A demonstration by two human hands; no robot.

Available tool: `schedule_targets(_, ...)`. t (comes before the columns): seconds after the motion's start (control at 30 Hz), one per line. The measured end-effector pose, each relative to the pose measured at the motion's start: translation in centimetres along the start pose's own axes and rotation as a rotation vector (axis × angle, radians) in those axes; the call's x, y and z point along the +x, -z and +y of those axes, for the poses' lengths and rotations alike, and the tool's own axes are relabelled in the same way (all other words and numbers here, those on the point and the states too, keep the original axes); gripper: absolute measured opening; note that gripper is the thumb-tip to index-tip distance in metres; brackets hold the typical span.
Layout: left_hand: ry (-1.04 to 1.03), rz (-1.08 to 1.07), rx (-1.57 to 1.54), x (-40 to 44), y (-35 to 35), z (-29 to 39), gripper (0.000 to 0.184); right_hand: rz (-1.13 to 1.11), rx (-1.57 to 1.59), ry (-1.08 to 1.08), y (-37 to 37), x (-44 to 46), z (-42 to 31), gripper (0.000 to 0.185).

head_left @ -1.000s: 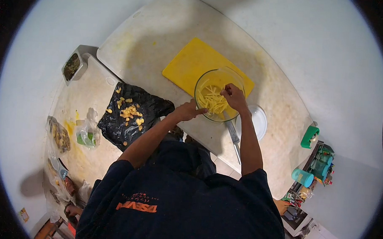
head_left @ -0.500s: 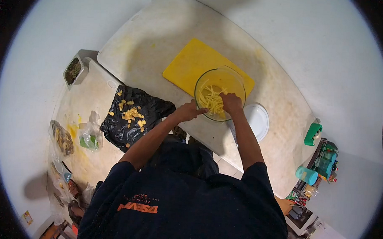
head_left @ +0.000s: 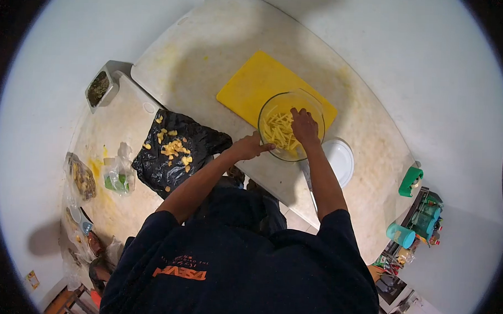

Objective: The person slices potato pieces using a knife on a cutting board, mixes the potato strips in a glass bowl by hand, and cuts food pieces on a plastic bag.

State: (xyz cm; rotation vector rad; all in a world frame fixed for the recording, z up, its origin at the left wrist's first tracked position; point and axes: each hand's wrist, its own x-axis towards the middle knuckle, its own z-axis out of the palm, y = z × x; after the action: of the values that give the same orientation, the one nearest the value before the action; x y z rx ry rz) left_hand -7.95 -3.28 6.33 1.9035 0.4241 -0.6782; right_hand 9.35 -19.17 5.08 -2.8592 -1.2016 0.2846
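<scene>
A clear glass bowl (head_left: 266, 109) holds thin pale yellow strips (head_left: 280, 130) and stands partly on a yellow cutting board (head_left: 254, 79). My left hand (head_left: 248, 147) grips the bowl's near left rim, its thumb over the edge. Inside the bowl, at the right, my right hand (head_left: 304, 125) reaches down with its fingers apart beside the strips; nothing shows in it. A white lid or plate (head_left: 340, 163) lies right of the bowl, and a knife (head_left: 307, 178) is partly hidden by my right forearm.
A black plastic bag (head_left: 151, 167) with yellow peelings lies to the left. Farther left are a metal tray (head_left: 102, 89), a clear bag with something green (head_left: 116, 181) and a scale (head_left: 83, 222). At the right are a green holder (head_left: 410, 182) and a turquoise container (head_left: 400, 235).
My right hand first went lower into the strips, then moved up and its fingers spread. My left hand has stayed at the rim. The whole view has shifted slightly.
</scene>
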Motion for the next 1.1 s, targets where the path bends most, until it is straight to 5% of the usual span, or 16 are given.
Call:
schedule_targets(0.17, 0.002, -0.005, 0.011, 0.6, -0.1, -0.5, 0.097, -0.279, -0.031, 0.239, 0.3, -1.2, -1.2, 0.048)
schedule_targets(0.37, -0.005, -0.026, 0.013, 1.0, -0.3, -1.3, 0.097, -0.231, -0.149, 0.102, -3.6, -0.4, -1.5, 0.045)
schedule_targets(0.67, -0.084, 0.048, -0.035, 1.9, -1.1, -2.3, 0.097, -0.122, 0.376, -0.140, 3.7, 0.6, 1.2, 0.031)
schedule_targets(0.87, -0.086, -0.019, -0.005, 0.5, 0.0, -0.8, 0.093, -0.016, 0.469, 0.078, 2.6, 0.8, 1.9, 0.034)
schedule_targets(0.97, -0.087, 0.059, -0.057, 0.0, -0.4, -0.5, 0.092, 0.022, 0.168, -0.134, -0.7, 0.9, 2.4, 0.035)
schedule_targets(1.1, -0.057, 0.045, -0.018, 0.9, -0.7, -1.3, 0.095, -0.387, 0.330, -0.399, -2.5, 0.4, 2.0, 0.038)
